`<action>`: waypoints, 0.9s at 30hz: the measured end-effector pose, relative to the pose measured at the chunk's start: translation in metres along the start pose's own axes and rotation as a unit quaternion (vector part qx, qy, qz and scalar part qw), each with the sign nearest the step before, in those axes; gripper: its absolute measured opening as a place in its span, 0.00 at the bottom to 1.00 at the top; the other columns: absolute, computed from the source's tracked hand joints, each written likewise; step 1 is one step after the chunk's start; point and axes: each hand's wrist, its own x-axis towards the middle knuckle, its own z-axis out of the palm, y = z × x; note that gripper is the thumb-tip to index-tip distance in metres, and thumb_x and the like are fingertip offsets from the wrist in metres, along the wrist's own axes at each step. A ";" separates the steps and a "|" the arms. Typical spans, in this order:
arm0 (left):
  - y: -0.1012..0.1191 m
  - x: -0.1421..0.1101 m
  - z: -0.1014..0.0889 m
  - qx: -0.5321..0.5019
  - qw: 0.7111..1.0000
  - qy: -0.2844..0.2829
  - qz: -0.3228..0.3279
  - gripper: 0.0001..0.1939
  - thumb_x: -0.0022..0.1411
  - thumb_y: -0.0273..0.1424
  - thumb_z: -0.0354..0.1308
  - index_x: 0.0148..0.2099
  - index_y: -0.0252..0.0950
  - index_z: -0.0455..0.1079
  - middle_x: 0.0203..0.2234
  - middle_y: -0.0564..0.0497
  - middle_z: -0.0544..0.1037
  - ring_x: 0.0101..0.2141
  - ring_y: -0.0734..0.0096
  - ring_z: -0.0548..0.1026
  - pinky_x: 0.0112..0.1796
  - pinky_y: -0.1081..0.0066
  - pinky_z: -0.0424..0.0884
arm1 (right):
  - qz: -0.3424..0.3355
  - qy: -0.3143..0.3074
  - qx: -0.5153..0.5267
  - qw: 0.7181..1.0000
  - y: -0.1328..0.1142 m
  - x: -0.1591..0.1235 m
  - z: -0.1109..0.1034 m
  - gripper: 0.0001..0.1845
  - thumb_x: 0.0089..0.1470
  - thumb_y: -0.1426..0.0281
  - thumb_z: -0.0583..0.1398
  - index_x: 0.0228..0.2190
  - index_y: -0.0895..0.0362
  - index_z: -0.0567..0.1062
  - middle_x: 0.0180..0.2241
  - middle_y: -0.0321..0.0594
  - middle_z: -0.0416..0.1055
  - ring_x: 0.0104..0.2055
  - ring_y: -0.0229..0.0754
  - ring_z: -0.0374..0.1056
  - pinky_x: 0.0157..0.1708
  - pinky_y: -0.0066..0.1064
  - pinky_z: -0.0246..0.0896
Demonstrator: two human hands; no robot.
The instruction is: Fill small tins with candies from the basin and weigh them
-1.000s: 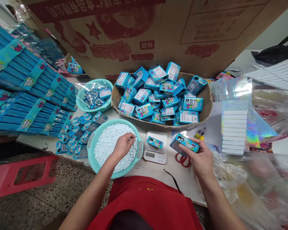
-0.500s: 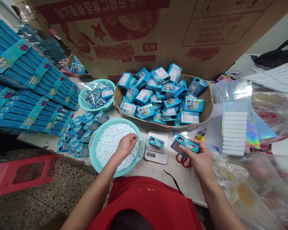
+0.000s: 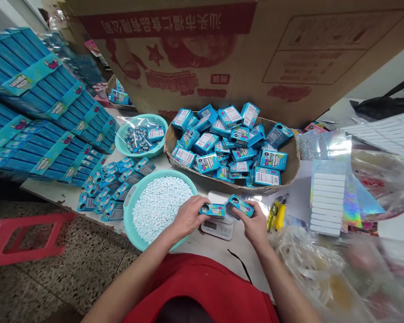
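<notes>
- The left hand (image 3: 190, 215) has its fingers closed on one end of a small blue box (image 3: 213, 210), over the white scale (image 3: 222, 230); whether box and scale touch, I cannot tell.
- The right hand (image 3: 257, 222) grips a second blue box (image 3: 241, 206), tilted, perhaps so that its round window stays visible from above.
- Beside the left hand, a green bowl (image 3: 130, 215) of white sweets (image 3: 163, 202) stands on the table (image 3: 245, 253), probably for easy reach.
- Behind, a cardboard tray (image 3: 292, 163) seems to keep many loose boxes (image 3: 207, 163) together.
</notes>
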 end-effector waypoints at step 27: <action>-0.024 -0.032 -0.023 -0.772 0.473 0.316 -0.283 0.14 0.54 0.39 0.59 0.28 0.30 0.69 0.22 0.49 0.73 0.26 0.71 0.73 0.30 0.72 0.68 | -0.280 -0.293 -0.171 0.898 -0.081 -0.041 0.079 0.16 0.48 0.57 0.63 0.36 0.54 0.73 0.31 0.40 0.72 0.34 0.45 0.68 0.35 0.35 0.62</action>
